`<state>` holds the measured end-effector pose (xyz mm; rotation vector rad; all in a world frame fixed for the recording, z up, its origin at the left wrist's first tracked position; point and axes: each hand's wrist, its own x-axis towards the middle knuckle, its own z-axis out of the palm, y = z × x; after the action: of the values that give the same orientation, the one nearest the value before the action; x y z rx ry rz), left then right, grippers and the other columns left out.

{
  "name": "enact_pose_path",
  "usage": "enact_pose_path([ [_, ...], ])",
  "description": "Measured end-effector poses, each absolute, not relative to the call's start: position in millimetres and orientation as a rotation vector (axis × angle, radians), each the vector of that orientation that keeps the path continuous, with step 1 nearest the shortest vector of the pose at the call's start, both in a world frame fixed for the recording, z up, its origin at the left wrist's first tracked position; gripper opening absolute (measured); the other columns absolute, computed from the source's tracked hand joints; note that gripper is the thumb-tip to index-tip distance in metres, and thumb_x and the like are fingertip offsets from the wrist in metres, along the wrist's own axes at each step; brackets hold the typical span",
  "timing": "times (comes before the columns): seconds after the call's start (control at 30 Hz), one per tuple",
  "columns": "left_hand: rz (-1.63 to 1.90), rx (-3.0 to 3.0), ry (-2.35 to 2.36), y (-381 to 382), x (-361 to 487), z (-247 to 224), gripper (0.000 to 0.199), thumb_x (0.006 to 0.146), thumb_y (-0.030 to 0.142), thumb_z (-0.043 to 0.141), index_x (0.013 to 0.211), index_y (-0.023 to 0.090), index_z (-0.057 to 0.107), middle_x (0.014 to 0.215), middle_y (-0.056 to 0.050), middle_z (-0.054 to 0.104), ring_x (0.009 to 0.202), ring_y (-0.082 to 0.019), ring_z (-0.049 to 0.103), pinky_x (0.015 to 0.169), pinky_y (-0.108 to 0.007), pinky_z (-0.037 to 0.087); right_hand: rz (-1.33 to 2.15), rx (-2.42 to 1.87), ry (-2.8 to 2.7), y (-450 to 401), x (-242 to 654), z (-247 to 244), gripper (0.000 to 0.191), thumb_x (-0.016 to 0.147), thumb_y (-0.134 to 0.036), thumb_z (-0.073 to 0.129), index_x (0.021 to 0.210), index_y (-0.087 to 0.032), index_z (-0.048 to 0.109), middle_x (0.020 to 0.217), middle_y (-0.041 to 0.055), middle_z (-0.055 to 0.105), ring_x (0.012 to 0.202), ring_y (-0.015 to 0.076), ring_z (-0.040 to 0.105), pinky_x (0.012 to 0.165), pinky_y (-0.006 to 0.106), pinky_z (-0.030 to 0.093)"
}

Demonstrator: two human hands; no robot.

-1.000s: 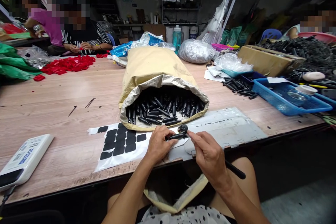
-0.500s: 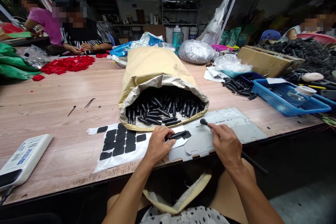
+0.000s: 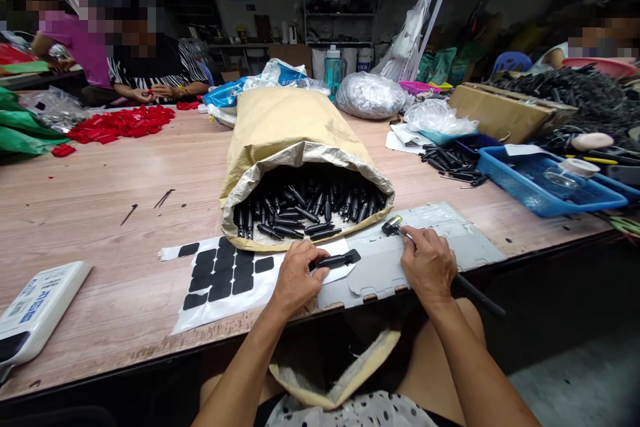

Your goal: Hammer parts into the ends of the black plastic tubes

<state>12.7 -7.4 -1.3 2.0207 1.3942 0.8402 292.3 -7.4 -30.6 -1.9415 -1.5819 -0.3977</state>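
My left hand pinches a slim black cylindrical part and keeps it low over a small black patch at the edge of the grey board. In my right hand is a small mallet, its head showing a black side and a yellowish one. The mallet's dark handle runs out behind the hand, past the table edge. Just beyond my hands lies a tan sack, its mouth toward me, full of similar black parts. Left of my left hand, rounded black stickers sit on a white sheet.
A white device lies at the left front. To the right are a blue tray, loose black parts and a cardboard box. Red pieces lie far left, where co-workers sit.
The mallet has turned in my right hand, so the yellowish side of its head now shows. My left hand still holds the black part, and the view has shifted slightly.
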Motion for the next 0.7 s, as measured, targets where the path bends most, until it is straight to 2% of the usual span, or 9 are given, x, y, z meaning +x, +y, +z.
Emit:
enact_pose_path([
  [0.2,0.806,2.031,1.394,-7,12,-1,0.023,0.079,0.016,0.067,0.098,0.024,0.075,0.087,-0.003,0.062,0.092,-0.024,0.054,0.084,-0.038,0.044,-0.396,-1.938,-1.575,-9,292,-31,0.027,0.089,-0.019,0.058,0.111,-0.024,0.073,0.093,0.0058,0.065,0.083,0.0199,0.045,0.071,0.034,0.024],
  [0.33,0.808,2.016,1.261,-33,11,18,0.017,0.092,0.028,0.06,0.104,0.024,0.072,0.098,-0.005,0.065,0.099,-0.025,0.055,0.089,-0.038,0.043,-0.404,-1.938,-1.579,-9,293,-31,0.027,0.09,-0.02,0.058,0.112,-0.025,0.073,0.093,0.0051,0.065,0.083,0.0197,0.045,0.071,0.033,0.024],
  [0.4,0.675,1.918,1.087,-57,9,28,0.02,0.098,0.034,0.054,0.106,0.026,0.071,0.099,-0.003,0.067,0.095,-0.022,0.059,0.085,-0.033,0.045,-0.402,-1.93,-1.58,-9,293,-31,0.027,0.09,-0.019,0.059,0.113,-0.025,0.073,0.093,0.0052,0.065,0.083,0.0196,0.045,0.072,0.033,0.024],
  [0.47,0.456,1.806,0.94,-81,7,28,0.022,0.099,0.036,0.052,0.106,0.029,0.071,0.091,0.0,0.07,0.084,-0.019,0.062,0.075,-0.029,0.046,-0.402,-1.925,-1.573,-9,292,-32,0.028,0.089,-0.018,0.059,0.113,-0.024,0.073,0.094,0.0054,0.064,0.084,0.0196,0.045,0.072,0.033,0.024],
  [0.57,0.212,1.798,1.056,-106,3,-2,0.02,0.091,0.03,0.058,0.103,0.031,0.074,0.085,0.001,0.072,0.081,-0.02,0.065,0.074,-0.029,0.046,-0.413,-1.927,-1.565,-9,292,-32,0.027,0.089,-0.019,0.058,0.112,-0.025,0.073,0.093,0.0053,0.064,0.084,0.0198,0.045,0.072,0.033,0.024],
  [0.63,0.115,1.819,1.301,-111,1,-34,0.022,0.086,0.028,0.058,0.102,0.03,0.074,0.091,-0.003,0.075,0.092,-0.026,0.068,0.081,-0.033,0.048,-0.417,-1.927,-1.568,-9,291,-31,0.027,0.089,-0.019,0.059,0.111,-0.024,0.073,0.092,0.0055,0.064,0.084,0.02,0.045,0.072,0.034,0.024],
  [0.7,0.035,1.771,1.486,-108,0,-66,0.026,0.087,0.031,0.054,0.104,0.028,0.073,0.1,-0.007,0.076,0.099,-0.031,0.069,0.085,-0.039,0.05,-0.418,-1.927,-1.574,-9,291,-30,0.027,0.089,-0.019,0.059,0.111,-0.024,0.072,0.092,0.0056,0.064,0.085,0.0201,0.046,0.072,0.034,0.025],
])
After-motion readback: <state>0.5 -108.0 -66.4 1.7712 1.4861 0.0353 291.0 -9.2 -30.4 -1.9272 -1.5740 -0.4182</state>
